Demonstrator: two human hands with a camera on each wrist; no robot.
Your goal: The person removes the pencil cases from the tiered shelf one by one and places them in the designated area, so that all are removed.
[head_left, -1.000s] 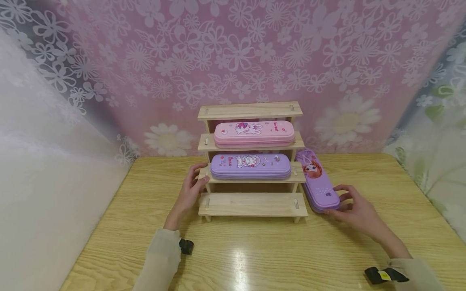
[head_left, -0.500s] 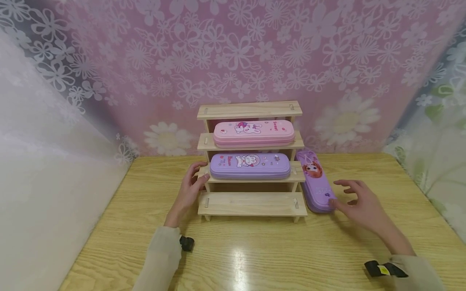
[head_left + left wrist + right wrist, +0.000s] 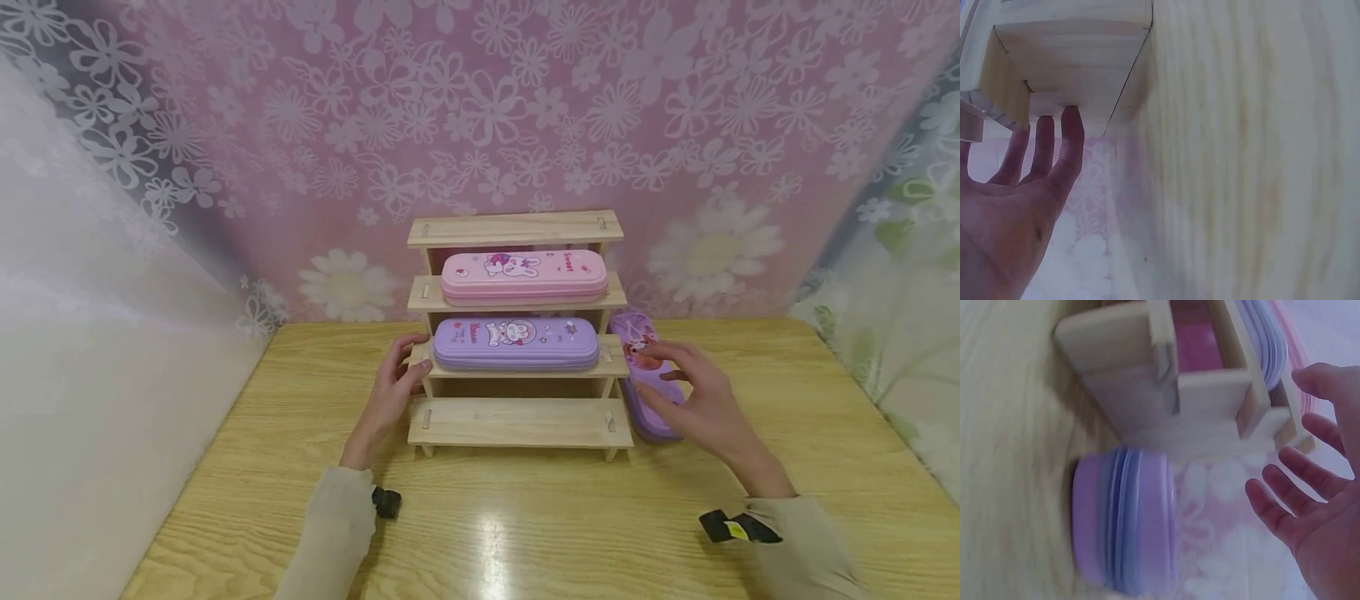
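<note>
A stepped wooden display rack (image 3: 517, 421) stands on the table. My left hand (image 3: 385, 400) holds its left side at the second tier, thumb at the front of the board end. In the left wrist view, fingertips (image 3: 1071, 112) touch the side panel under the boards. My right hand (image 3: 701, 404) hovers over a purple pencil case (image 3: 654, 421) with a red-haired girl print, its fingers spread and relaxed. That case lies on the table against the rack's right side, partly hidden by the hand. In the right wrist view, a gap separates the hand from the case (image 3: 1125, 522).
A lilac pencil case (image 3: 517, 343) lies on the rack's second tier from the bottom. One tier higher lies a pink rabbit pencil case (image 3: 525, 275). Behind the wooden table (image 3: 300, 367) hangs a pink flowered curtain (image 3: 480, 125).
My right hand has let go of the purple pencil case's near end and moved left and up over it. The left hand stays on the rack.
</note>
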